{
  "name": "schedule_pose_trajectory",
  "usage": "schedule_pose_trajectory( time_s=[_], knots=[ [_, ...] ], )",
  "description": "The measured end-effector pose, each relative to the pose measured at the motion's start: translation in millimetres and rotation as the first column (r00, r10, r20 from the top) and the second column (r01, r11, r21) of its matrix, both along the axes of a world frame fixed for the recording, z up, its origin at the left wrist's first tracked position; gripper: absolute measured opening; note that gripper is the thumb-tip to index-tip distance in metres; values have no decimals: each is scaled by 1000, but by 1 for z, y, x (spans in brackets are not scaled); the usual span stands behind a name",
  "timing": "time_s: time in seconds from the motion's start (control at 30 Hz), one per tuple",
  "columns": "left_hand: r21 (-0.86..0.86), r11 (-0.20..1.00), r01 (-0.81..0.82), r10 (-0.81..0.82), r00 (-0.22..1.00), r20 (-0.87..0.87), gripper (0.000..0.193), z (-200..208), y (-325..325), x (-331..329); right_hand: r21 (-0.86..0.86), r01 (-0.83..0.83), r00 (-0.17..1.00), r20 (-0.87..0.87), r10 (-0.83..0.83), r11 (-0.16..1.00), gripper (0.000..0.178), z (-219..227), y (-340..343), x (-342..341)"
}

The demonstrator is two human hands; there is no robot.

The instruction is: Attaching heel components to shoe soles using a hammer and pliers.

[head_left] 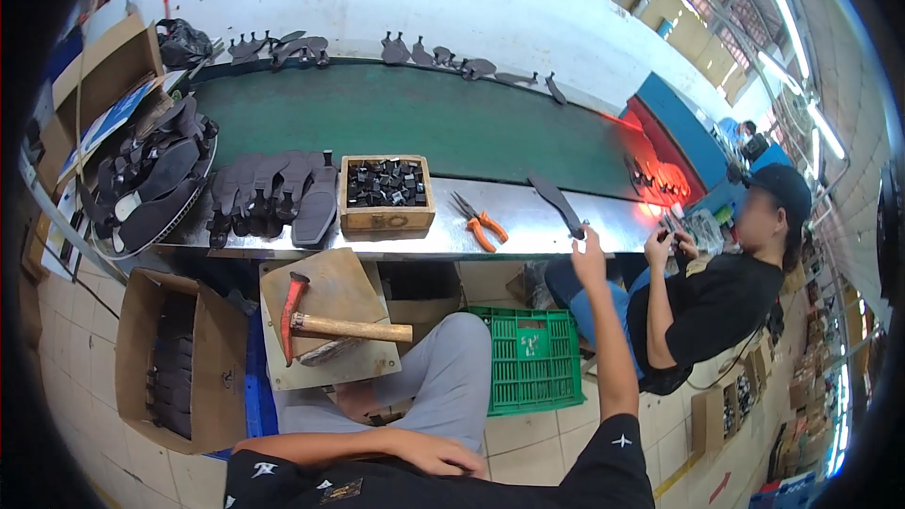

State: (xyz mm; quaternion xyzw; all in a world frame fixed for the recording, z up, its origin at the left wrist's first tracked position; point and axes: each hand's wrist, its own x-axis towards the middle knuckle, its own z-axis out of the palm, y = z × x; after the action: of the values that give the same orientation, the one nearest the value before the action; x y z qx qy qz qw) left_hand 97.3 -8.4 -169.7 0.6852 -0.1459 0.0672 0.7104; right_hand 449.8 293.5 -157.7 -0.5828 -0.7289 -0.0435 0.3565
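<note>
My right hand (589,259) reaches over the front edge of the metal worktop, its fingers closed on one end of a dark shoe sole (554,203). The sole points away toward the green belt. My left hand (438,453) lies on my lap, holding nothing, with its fingers loosely stretched out. Orange-handled pliers (481,222) rest on the worktop left of the sole. Beside them stands a wooden box (388,220) full of small black pieces. A hammer (349,326) with a red head and wooden handle lies on a board-topped stand (377,372) before me.
Heeled soles (273,190) stand left of the wooden box, near a basket of soles (156,179). The green conveyor belt (405,123) runs to a red-lit blue machine (660,132). A co-worker (716,311) sits at right. A green crate (533,358) and carton (212,368) stand below.
</note>
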Motion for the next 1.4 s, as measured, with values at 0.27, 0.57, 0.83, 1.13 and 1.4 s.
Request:
schedule_pose_trajectory(
  time_s=[0.27,0.57,0.83,1.13,1.4],
  knots=[
    [-191,938,-290,308,949,72,24,20,-27,8,-256,50,979,203,3,965,36,-30,86,78],
    [294,930,-222,238,971,-22,26,-8,15,-54,-90,-297,536,-840,88,951,17,61,35,-40],
    [364,-514,-776,789,-262,556,72,120,42,-118,83,-803,13,-987,157,590,17,168,-141,-287],
    [399,-729,-556,679,-514,524,48,163,-51,-195,-190,-933,353,-311,882,307,96,98,-213,-361],
    [-381,-690,-615,717,-651,-248,53,123,-64,-174,-449,-549,726,162,669,705,73,22,-193,-310]
  ],
)
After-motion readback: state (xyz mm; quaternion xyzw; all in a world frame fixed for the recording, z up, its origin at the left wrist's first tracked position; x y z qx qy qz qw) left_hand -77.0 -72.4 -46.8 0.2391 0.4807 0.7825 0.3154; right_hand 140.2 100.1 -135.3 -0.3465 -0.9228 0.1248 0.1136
